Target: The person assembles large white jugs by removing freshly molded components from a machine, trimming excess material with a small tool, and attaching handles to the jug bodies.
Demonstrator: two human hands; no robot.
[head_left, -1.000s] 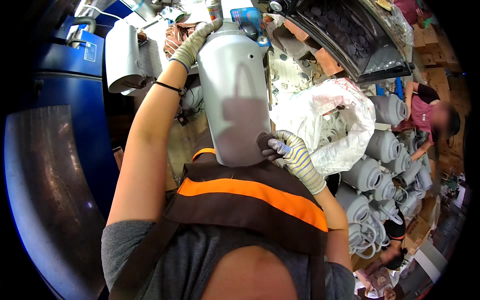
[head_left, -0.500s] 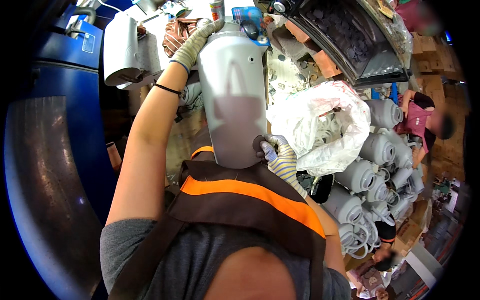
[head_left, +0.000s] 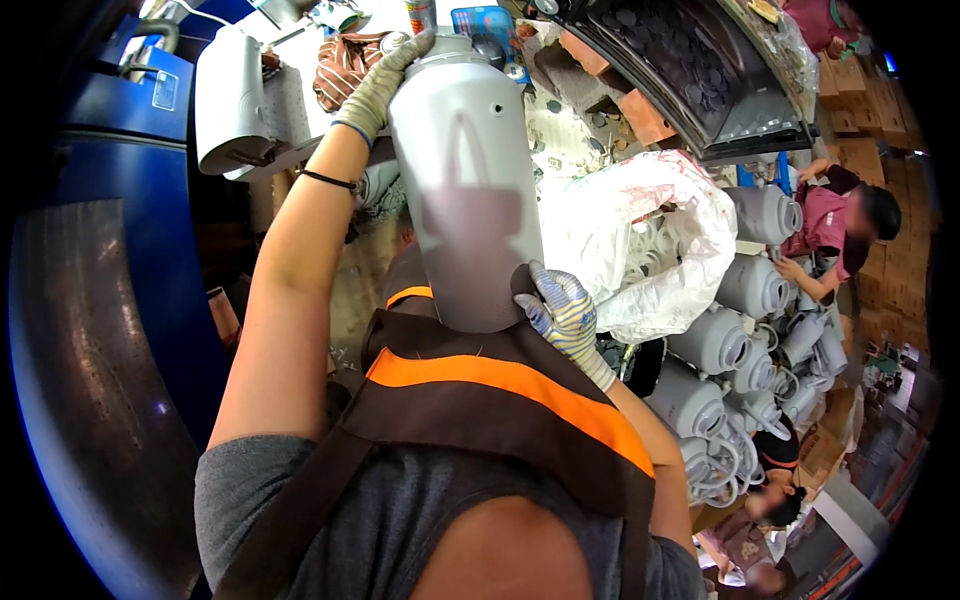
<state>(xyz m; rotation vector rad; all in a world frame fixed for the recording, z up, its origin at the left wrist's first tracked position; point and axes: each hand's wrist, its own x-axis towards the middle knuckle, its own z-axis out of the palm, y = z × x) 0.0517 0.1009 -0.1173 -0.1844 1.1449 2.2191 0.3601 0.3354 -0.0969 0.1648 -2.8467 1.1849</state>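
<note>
A grey metallic canister (head_left: 470,150) stretches away from my lap, its necked end far and its base against my apron. My left hand (head_left: 385,85), in a striped knit glove, is closed round the rim at the neck. Low on the canister's right side is a dark round disc (head_left: 522,279), flat against the wall near the base. The gloved fingers of my right hand (head_left: 563,315) are bent at its edge and grip it there. A small hole (head_left: 498,109) shows on the upper right of the canister.
A white plastic bag (head_left: 610,225) of pale parts lies right, with several grey canisters (head_left: 690,400) beyond. A black bin (head_left: 690,85) holds dark discs. Blue machinery (head_left: 130,230) stands left. A striped cloth (head_left: 350,70) lies on the bench. Co-workers (head_left: 825,225) are at far right.
My right hand has brought the disc from beside the canister flat onto its side. The canister and left hand have shifted slightly left in view. A co-worker at right has moved an arm toward the canisters.
</note>
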